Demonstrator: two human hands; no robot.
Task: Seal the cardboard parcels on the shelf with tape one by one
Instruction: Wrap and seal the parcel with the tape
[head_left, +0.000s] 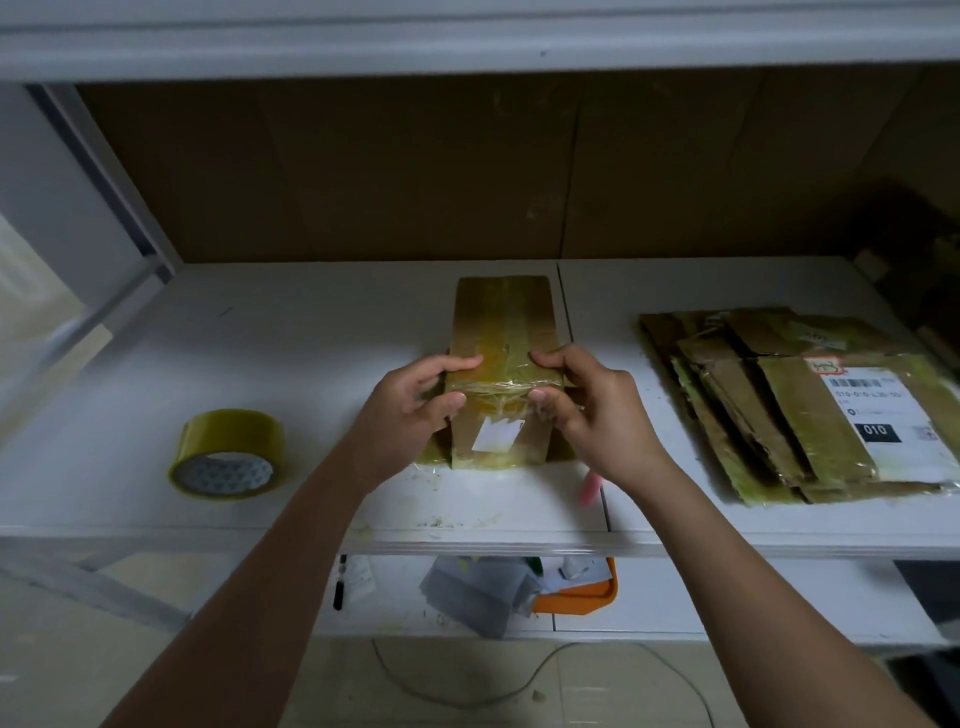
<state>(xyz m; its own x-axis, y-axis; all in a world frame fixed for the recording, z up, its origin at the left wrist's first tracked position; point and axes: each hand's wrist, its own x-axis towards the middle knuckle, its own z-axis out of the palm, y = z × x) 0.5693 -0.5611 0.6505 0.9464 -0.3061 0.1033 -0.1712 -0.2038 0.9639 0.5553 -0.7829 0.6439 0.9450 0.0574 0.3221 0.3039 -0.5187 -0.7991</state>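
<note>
A small cardboard parcel (501, 322) wrapped in yellowish tape lies lengthwise in the middle of the white shelf (311, 364). A white label sits on its near end. My left hand (415, 410) grips the parcel's near left corner, fingers on top and thumb on the front face. My right hand (587, 410) grips the near right corner the same way. A strip of tape runs over the near edge between my thumbs. A roll of yellow tape (228, 454) lies on the shelf to the left, apart from both hands.
A pile of flattened, taped cardboard parcels (779, 405) with a barcode label lies at the right. A pink object (591, 488) peeks out under my right wrist. Brown cardboard backs the shelf. On the lower shelf lie an orange tray (587, 597) and crumpled papers.
</note>
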